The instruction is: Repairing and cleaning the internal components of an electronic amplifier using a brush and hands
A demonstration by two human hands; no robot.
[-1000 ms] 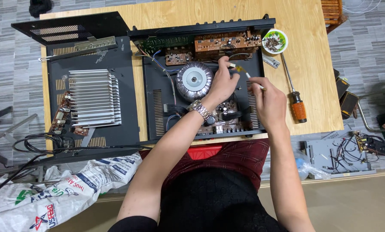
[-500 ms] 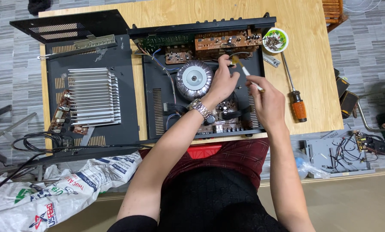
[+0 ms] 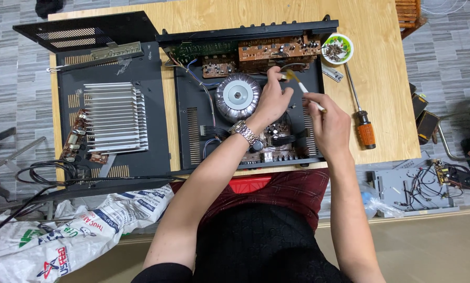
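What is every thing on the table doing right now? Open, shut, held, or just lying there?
Amplifier case: open, insides showing.
Black cover: off, lying beside.
Small brush: held by right hand.
Left hand: resting inside the case.
Screwdriver: lying untouched.
Small bowl: upright, holding small parts.
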